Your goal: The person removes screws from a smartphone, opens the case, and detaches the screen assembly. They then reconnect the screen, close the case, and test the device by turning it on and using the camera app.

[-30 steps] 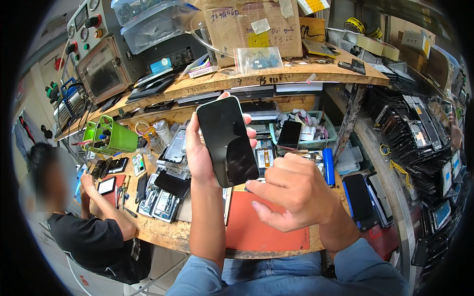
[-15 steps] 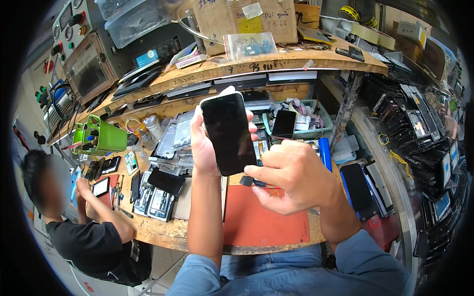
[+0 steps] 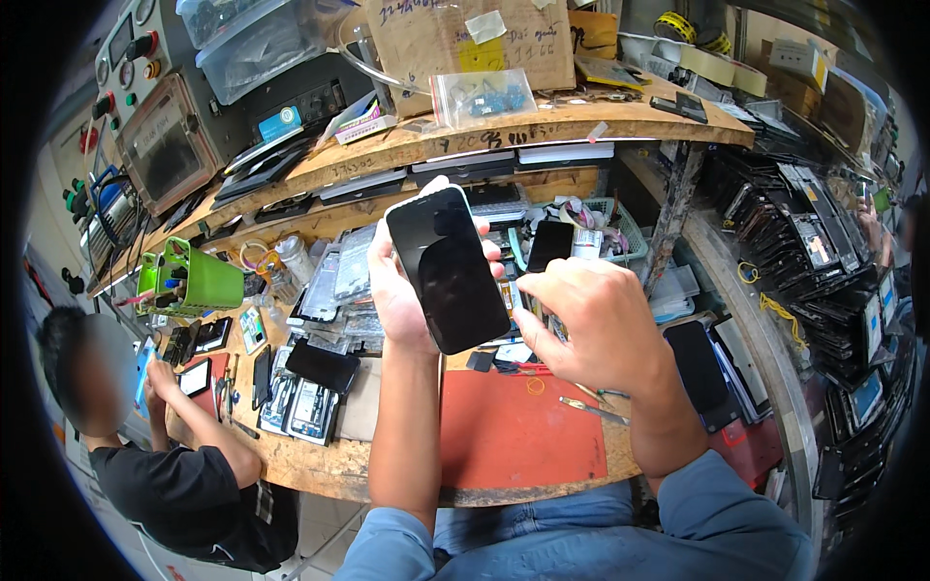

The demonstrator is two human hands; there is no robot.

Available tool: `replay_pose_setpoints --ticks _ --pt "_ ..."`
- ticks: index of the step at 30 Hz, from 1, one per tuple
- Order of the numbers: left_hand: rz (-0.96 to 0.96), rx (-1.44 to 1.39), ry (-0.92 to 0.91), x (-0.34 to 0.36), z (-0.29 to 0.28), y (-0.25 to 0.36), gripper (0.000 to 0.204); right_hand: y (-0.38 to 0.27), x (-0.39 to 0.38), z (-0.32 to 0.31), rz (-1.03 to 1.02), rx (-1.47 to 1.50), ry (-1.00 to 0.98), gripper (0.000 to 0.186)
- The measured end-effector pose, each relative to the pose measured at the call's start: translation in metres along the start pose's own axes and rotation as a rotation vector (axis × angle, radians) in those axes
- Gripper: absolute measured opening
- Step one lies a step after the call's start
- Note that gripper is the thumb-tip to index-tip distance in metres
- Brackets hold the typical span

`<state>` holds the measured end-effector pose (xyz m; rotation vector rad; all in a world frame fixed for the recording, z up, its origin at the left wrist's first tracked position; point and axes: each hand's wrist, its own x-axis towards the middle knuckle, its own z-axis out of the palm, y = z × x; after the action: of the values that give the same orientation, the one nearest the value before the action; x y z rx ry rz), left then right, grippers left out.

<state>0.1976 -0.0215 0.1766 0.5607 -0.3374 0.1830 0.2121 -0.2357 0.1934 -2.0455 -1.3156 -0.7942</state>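
A smartphone point(image 3: 449, 271) with a dark, blank screen rests in my left hand point(image 3: 403, 302), tilted with its top toward the upper left. The fingers of that hand wrap behind the phone and show at its right edge. My right hand point(image 3: 599, 315) hovers just right of the phone's lower part, not touching it. Its index finger and thumb are apart with nothing between them, while the other fingers are curled. Under both hands lies a red work mat point(image 3: 518, 431), with tweezers point(image 3: 593, 410) and a small orange ring point(image 3: 535, 386) on it.
Left of my forearm are opened phones point(image 3: 312, 402) and stacked phone parts point(image 3: 339, 281). A green basket point(image 3: 208, 276) stands farther left, near a co-worker point(image 3: 174, 484) handling a device. A wooden shelf point(image 3: 562, 131) crosses behind; a metal post point(image 3: 675, 213) and racked phone panels point(image 3: 804, 232) stand right.
My right index finger has come away from the phone's lower right corner, and the hand has shifted up and right. The phone has tilted slightly further, its bottom moving right.
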Motion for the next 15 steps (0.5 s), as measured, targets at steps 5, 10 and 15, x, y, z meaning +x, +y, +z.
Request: replay_pose_setpoints --ticks 5,10,15 --pt "-0.002 -0.001 -0.032 -0.001 -0.004 0.003 0.069 -0.001 0.000 0.000 -0.008 0.007 -0.011 0.018" --pt "-0.014 0.007 -0.094 -0.001 -0.008 0.003 0.074 0.001 0.000 -0.007 0.034 0.007 -0.021 0.018" --pt "0.004 0.005 -0.133 0.001 -0.010 0.002 0.074 0.006 0.001 -0.010 0.031 -0.016 -0.038 0.023"
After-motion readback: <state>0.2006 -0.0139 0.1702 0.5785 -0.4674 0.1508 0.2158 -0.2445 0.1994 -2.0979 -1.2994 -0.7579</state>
